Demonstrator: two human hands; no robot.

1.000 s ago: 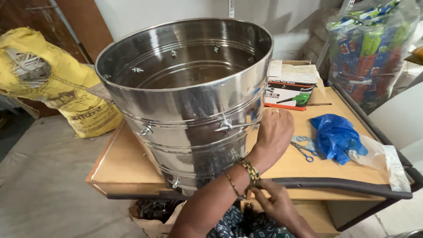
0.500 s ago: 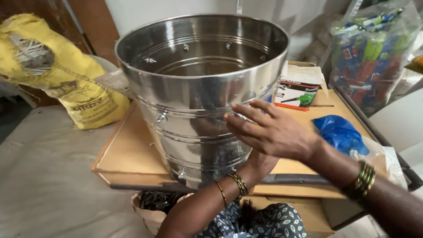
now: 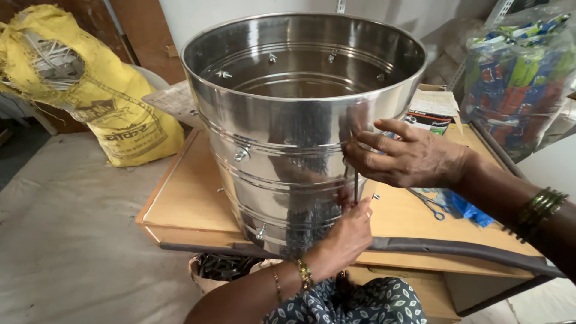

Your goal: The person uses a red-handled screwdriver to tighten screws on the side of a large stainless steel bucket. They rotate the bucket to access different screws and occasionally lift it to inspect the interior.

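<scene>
Steel drum [image 3: 282, 150] touched by both hands' fingers [image 3: 366, 144].

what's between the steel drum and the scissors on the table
In the head view, the right hand lies between them, fingers pressed on the steel drum's side; below it is bare wooden table up to the scissors.

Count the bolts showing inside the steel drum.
4 bolts on the inner wall of the drum: one left, two at the back, one right. The near side is hidden behind the rim, so more may exist.
</scene>
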